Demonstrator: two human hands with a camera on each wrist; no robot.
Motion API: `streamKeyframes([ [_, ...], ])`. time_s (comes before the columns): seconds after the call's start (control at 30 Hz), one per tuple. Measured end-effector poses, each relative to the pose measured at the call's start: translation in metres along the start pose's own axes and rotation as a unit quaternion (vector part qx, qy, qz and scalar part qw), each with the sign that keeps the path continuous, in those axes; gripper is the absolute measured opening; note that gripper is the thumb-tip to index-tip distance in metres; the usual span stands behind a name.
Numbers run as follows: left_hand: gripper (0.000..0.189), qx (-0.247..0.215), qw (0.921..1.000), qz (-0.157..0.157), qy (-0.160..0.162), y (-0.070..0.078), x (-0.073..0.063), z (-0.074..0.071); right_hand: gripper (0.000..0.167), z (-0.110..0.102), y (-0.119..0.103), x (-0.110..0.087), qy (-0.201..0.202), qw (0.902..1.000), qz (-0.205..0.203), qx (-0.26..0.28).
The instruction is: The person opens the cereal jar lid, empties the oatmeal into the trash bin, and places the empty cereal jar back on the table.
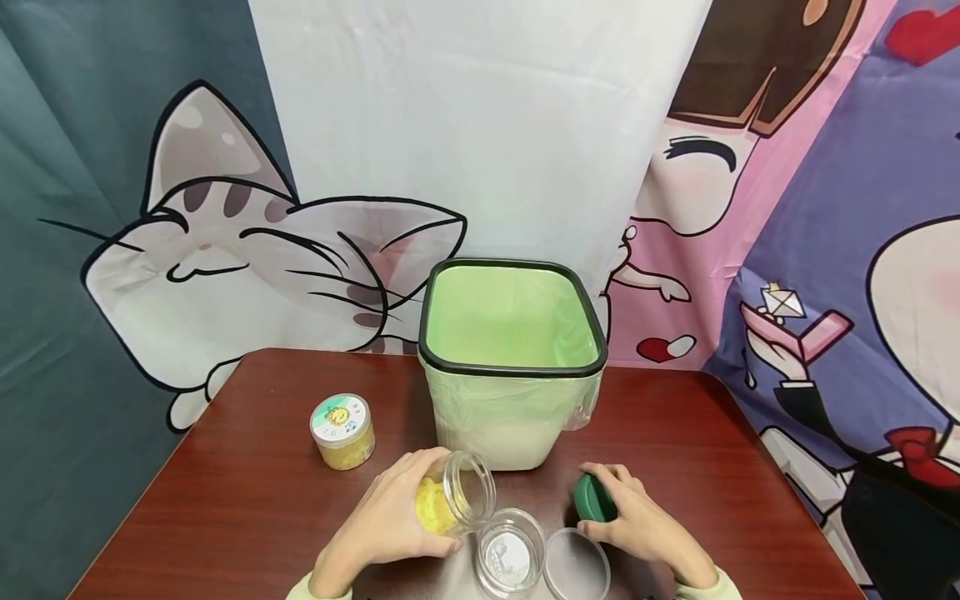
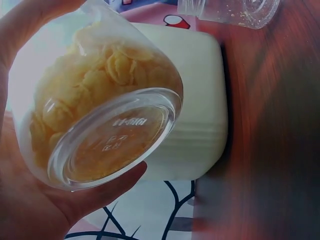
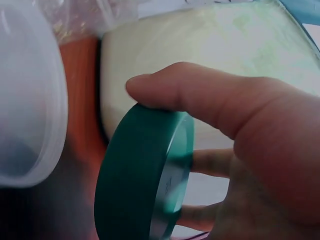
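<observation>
My left hand (image 1: pixel 390 512) grips a clear jar (image 1: pixel 468 492) of yellow flakes (image 2: pixel 100 85), tilted with its mouth to the right. Just below that mouth is a second clear jar (image 1: pixel 510 558) on the table, with a few crumbs inside in the left wrist view. A dark green lid (image 1: pixel 592 498) is pinched on edge between the thumb and fingers of my right hand (image 1: pixel 637 521). Between that hand and the second jar lies a translucent round lid (image 1: pixel 577 567), also seen in the right wrist view.
A light green bin (image 1: pixel 480 417) with a black rim and a clear liner stands behind the jars. At the left sits a closed tub (image 1: pixel 343 432) with a sun picture on its lid. A cartoon cloth hangs behind the reddish-brown table (image 1: pixel 255 500).
</observation>
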State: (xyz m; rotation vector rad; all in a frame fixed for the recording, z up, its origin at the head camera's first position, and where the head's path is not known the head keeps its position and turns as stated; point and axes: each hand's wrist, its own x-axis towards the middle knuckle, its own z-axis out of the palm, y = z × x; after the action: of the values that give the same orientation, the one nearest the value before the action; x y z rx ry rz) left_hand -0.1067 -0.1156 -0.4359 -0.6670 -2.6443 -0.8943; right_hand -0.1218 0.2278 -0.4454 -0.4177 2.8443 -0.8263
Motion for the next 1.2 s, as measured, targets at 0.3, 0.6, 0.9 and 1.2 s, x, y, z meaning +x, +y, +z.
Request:
streamKeyframes([
  [0.3, 0.092, -0.026, 0.9991, -0.032, 0.01, 0.001, -0.003, -0.001, 0.073, -0.003, 0.02, -0.01, 0.019, 0.9968, 0.047, -0.062],
  [0.6, 0.092, -0.084, 0.9953, -0.048, -0.007, 0.0, -0.006, 0.001, 0.076, 0.002, 0.03, -0.018, 0.001, 0.9942, 0.077, -0.075],
  [0.9, 0.09, -0.148, 0.9885, 0.004, 0.03, -0.004, -0.006, 0.005, 0.077, 0.009, 0.037, -0.022, -0.004, 0.993, 0.107, -0.049],
  [1.2, 0.093, -0.172, 0.9829, 0.005, 0.066, -0.003, -0.006, 0.008, 0.078, 0.014, 0.039, -0.027, 0.011, 0.9896, 0.132, -0.056],
])
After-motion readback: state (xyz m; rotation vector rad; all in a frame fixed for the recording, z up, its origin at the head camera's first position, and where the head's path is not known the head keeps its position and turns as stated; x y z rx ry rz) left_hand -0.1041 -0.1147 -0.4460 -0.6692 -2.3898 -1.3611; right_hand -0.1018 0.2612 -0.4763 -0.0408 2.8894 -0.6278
